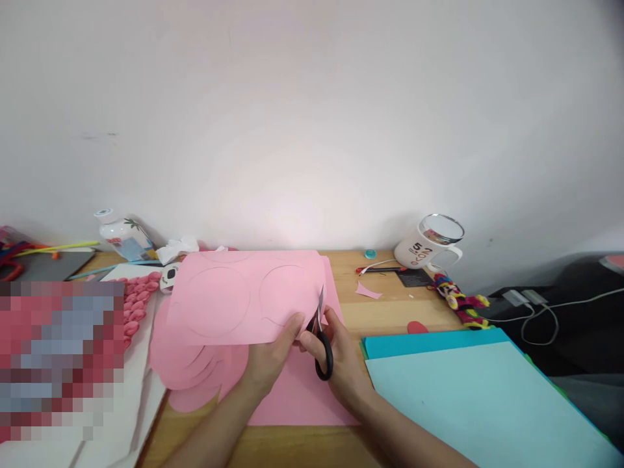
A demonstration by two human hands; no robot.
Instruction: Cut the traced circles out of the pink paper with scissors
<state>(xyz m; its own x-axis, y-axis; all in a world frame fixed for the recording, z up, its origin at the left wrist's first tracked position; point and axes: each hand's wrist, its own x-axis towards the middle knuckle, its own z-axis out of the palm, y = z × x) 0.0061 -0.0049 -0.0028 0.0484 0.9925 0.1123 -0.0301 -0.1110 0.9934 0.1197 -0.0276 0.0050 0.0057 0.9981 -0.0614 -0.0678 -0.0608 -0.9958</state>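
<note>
My left hand (273, 354) pinches the lower edge of a pink paper sheet (229, 299) with circles drawn on it, lifted off the wooden table (385, 309). My right hand (341, 354) grips black-handled scissors (322, 338), blades pointing up into the sheet's right edge near a drawn circle. Under the raised sheet lie more pink sheets (297, 396) and cut pink circles (185, 370).
Light blue and teal paper sheets (468, 396) lie at the right. A white mug (429, 246), a plastic bottle (121, 237), a pink scrap (368, 292), a colourful twisted pipe-cleaner piece (461, 299) and pink petal shapes (139, 299) sit around. Cables (536, 312) run at far right.
</note>
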